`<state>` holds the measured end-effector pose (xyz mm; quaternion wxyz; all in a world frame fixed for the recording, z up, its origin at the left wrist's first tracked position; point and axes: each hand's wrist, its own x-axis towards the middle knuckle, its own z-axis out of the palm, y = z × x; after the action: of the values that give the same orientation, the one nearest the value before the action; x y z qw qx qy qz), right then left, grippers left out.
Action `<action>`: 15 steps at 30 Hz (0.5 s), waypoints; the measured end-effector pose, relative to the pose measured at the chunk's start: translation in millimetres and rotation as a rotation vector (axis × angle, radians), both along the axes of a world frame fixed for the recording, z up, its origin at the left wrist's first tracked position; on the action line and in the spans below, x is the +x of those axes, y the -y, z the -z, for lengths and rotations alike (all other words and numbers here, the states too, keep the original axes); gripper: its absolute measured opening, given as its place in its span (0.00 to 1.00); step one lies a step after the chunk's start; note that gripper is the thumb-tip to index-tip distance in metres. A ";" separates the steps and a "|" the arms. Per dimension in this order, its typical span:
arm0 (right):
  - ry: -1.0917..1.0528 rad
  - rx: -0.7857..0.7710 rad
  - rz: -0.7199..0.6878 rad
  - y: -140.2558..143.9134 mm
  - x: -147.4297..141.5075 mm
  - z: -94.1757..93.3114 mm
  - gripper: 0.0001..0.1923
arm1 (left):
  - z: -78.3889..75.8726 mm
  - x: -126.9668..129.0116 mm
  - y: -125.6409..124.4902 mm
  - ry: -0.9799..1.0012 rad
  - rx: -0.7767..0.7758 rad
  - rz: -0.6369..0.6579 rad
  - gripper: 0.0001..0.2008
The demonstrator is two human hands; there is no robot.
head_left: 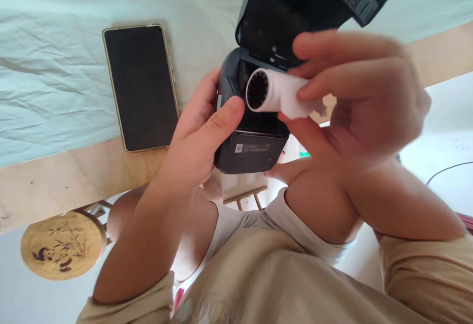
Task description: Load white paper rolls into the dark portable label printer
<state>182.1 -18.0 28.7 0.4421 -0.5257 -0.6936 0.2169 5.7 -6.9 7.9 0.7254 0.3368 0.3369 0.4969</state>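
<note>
"What's nearest, and is it safe?"

"The person's lap [227, 223], then the black device [251, 159]. The left hand [195, 139] has its fingers clamped on the left side, thumb over the rim. If they slackened, I'd expect the device to tip toward the lap."

"And the white roll [275, 87]?"

"Over the device's cavity [264, 122], hollow end facing left. The right hand [373, 102], partly blurred, has its fingers closed on the roll's right part. Holding only one end could let it twist or unwind, and what looks like a ragged loose end [322, 107] could crease against the rim."

"Anything farther?"

"The tablet [144, 87], left of the device, lies near the edge of the bench [84, 169]; a stray forearm might nudge it off. Beyond the roll, the raised lid [284, 14] could drop onto those right fingers if bumped."
</note>
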 end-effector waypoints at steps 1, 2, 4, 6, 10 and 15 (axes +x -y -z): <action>0.174 0.142 -0.045 -2.6 -2.5 1.3 0.08 | 0.6 -0.5 0.1 -0.011 -0.007 -0.010 0.21; 0.325 0.266 -0.072 -5.7 -3.8 2.9 0.07 | 0.9 -1.2 0.0 -0.026 -0.011 -0.008 0.21; 0.461 0.381 -0.087 -12.0 -4.3 6.0 0.06 | 1.6 -3.1 -0.4 -0.056 0.009 0.008 0.20; 0.453 0.415 -0.139 -16.3 -3.7 8.0 0.05 | 2.6 -5.3 -0.9 -0.071 0.039 0.027 0.21; 0.410 0.495 -0.193 -14.4 -3.2 7.6 0.05 | 5.5 -8.2 -1.1 -0.103 0.057 0.039 0.23; 0.377 0.516 -0.256 -1.6 -8.4 9.3 0.05 | 16.0 -12.5 -3.2 -0.146 0.144 0.066 0.28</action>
<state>173.7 -16.4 19.4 0.3937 -0.3362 -0.8555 -0.0129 -6.8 -3.7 -8.1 0.6889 0.4342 0.3410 0.4697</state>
